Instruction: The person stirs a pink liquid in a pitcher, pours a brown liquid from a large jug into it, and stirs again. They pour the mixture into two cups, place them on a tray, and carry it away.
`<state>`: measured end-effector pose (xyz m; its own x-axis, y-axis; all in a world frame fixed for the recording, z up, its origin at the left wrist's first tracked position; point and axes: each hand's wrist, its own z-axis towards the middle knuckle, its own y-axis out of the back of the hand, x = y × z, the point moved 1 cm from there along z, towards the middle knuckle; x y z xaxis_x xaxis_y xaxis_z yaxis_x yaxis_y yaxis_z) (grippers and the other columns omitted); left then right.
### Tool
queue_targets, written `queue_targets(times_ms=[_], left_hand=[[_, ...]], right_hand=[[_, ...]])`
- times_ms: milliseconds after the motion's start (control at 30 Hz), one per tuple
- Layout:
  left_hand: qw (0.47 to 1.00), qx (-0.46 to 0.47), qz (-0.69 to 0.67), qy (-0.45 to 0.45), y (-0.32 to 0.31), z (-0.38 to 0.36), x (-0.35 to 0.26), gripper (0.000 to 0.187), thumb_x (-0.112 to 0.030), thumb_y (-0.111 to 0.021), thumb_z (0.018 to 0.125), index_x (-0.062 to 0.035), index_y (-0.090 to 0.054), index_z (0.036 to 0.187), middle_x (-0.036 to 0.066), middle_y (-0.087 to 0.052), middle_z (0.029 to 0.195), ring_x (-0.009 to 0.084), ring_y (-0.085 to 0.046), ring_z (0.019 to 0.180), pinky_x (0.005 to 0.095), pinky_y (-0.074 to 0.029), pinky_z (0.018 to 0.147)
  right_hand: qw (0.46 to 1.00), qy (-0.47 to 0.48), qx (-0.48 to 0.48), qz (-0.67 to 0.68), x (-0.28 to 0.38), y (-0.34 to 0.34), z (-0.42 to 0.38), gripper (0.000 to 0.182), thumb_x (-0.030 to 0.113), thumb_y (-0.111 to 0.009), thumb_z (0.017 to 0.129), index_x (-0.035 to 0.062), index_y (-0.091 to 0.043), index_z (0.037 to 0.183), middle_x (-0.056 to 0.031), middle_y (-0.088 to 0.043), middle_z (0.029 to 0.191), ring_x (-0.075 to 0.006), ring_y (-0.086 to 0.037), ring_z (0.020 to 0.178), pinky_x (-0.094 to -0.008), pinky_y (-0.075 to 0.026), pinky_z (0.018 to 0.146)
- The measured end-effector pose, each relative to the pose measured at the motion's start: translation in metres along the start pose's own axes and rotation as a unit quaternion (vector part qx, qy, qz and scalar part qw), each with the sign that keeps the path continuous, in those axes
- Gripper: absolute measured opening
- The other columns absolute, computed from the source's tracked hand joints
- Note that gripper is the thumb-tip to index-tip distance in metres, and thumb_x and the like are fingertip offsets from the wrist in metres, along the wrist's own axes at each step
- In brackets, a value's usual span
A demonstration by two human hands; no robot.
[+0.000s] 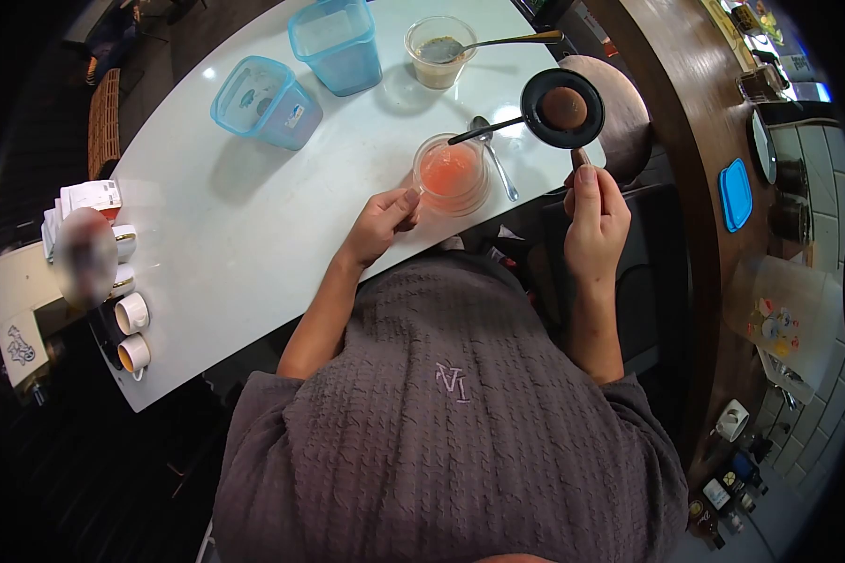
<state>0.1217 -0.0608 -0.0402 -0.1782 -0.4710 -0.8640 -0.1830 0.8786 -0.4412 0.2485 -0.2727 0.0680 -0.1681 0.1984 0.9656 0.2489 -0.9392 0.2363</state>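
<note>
My left hand [382, 225] pinches the edge of a clear glass cup [474, 195] holding pink-orange contents. My right hand [596, 218] is raised past the table's edge, its fingers closed on a short brownish handle. Right above those fingers is a black round dish-like tool [532, 113] with a rounded brown piece [564, 108] in its middle. A thin black stem runs from the tool toward the cup's rim. Whether the handle and the black tool are one piece I cannot tell. A metal spoon [503, 171] lies on the table beside the cup.
Two blue plastic containers [296, 122] stand at the back left of the white table [207, 281]. A clear tub [437, 77] with a spoon [516, 39] in it is at the back. Cups [132, 313] line the left edge. A wooden counter [695, 122] with a blue lid [736, 194] runs along the right.
</note>
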Motion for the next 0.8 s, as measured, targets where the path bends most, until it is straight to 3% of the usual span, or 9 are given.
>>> queue_targets(times_ms=[267,500,600,667,800], left_hand=[[0.989,-0.031,0.147,-0.005,0.014,-0.003,-0.008,0.037,-0.034,-0.045,0.096,-0.0047,-0.05,0.074,-0.003,-0.043,0.068,0.0073,-0.035,0.064,0.0218,-0.031,0.061],[0.994,-0.022,0.103,-0.015,0.009,0.006,-0.009,0.037,-0.035,-0.046,0.096,-0.0048,-0.052,0.075,-0.003,-0.044,0.068,0.0064,-0.035,0.063,0.021,-0.03,0.06],[0.997,-0.032,0.067,-0.013,0.009,0.008,-0.004,0.037,-0.036,-0.046,0.095,-0.0055,-0.051,0.075,-0.003,-0.043,0.067,0.0059,-0.034,0.061,0.0208,-0.03,0.058],[0.998,-0.022,0.055,-0.019,0.01,0.009,-0.002,0.038,-0.037,-0.047,0.095,-0.0068,-0.049,0.073,-0.003,-0.042,0.067,0.0057,-0.034,0.06,0.0206,-0.029,0.057],[0.997,-0.039,0.062,-0.01,0.009,0.008,-0.006,0.038,-0.037,-0.046,0.095,-0.0085,-0.046,0.07,-0.004,-0.039,0.065,0.0054,-0.032,0.059,0.0206,-0.027,0.055]], right_hand=[[1.0,0.0,-0.003,-0.018,0.002,0.005,0.0,0.03,0.024,-0.048,0.095,-0.0018,-0.056,0.082,0.0026,-0.045,0.062,-0.0035,-0.037,0.055,-0.0197,-0.028,0.05],[1.0,-0.014,0.003,0.003,-0.001,0.004,-0.001,0.031,0.025,-0.048,0.096,-0.0015,-0.056,0.081,0.0025,-0.045,0.062,-0.0039,-0.038,0.055,-0.02,-0.028,0.05],[0.998,-0.038,-0.01,0.042,-0.01,0.003,0.003,0.033,0.027,-0.046,0.096,-0.0009,-0.054,0.08,0.0032,-0.042,0.06,-0.0044,-0.034,0.053,-0.021,-0.027,0.049],[0.978,-0.117,0.002,0.174,-0.021,0.005,0.006,0.034,0.029,-0.044,0.096,0.0004,-0.052,0.081,0.0041,-0.037,0.057,-0.0052,-0.029,0.05,-0.0222,-0.025,0.049],[0.955,-0.16,0.004,0.251,-0.047,0.008,0.016,0.034,0.031,-0.042,0.097,0.0018,-0.05,0.082,0.0048,-0.032,0.055,-0.006,-0.025,0.048,-0.0228,-0.023,0.048]])
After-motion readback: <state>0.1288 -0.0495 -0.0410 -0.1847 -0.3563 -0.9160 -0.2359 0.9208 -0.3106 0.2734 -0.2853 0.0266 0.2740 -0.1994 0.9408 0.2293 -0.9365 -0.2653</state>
